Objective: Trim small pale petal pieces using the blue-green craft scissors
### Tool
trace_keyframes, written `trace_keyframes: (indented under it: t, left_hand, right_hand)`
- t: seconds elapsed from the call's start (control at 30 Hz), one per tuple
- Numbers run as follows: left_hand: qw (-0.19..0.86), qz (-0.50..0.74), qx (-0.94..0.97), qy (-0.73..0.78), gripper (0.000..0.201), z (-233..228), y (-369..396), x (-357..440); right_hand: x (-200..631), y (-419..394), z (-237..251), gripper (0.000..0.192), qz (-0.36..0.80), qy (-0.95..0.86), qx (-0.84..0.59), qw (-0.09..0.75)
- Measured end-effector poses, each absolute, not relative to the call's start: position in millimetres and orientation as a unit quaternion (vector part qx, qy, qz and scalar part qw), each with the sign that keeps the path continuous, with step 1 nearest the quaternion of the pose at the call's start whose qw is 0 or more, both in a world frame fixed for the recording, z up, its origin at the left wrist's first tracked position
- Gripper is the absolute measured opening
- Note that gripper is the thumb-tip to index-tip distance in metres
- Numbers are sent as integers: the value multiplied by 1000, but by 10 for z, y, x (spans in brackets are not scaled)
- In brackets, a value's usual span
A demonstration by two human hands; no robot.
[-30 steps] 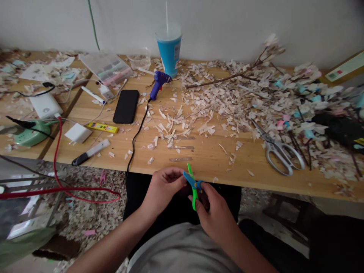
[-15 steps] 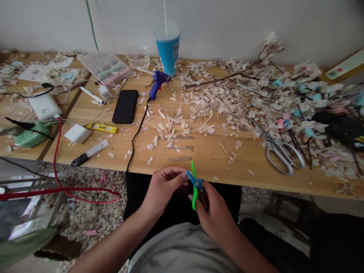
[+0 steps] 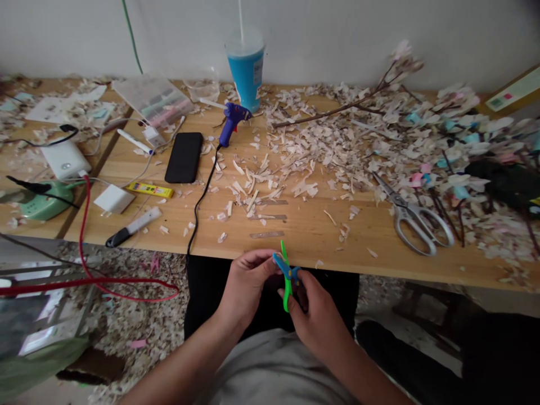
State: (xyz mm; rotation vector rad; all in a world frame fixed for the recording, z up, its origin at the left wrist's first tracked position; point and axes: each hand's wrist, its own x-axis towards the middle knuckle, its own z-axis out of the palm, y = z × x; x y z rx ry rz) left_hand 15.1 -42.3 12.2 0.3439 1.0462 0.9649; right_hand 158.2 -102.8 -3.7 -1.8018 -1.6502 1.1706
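Small green-and-blue scissors (image 3: 287,274) are held over my lap, just in front of the wooden table's near edge (image 3: 304,256). My right hand (image 3: 317,310) grips their handles from below. My left hand (image 3: 247,283) pinches something small at the blades; what it is stays hidden by the fingers. Both hands sit close together, touching the scissors.
Wood-coloured shavings (image 3: 320,152) litter the table and floor. Large metal scissors (image 3: 415,216) lie at the right, a blue glue gun (image 3: 231,119) with black cord, a black phone (image 3: 184,157), a blue cup (image 3: 246,67), a bare branch (image 3: 337,112) and chargers (image 3: 65,159) farther back.
The hands and small scissors stay nearly still; the view has tilted slightly, shifting the table a little upward and left.
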Motion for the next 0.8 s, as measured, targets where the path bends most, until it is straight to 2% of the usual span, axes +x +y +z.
trace_keyframes:
  t: [0.8]
  left_hand:
    - [722,442,220,485,14,56,-418,112]
  right_hand:
    - [1594,-1026,-84,25,432,-582,-651,225]
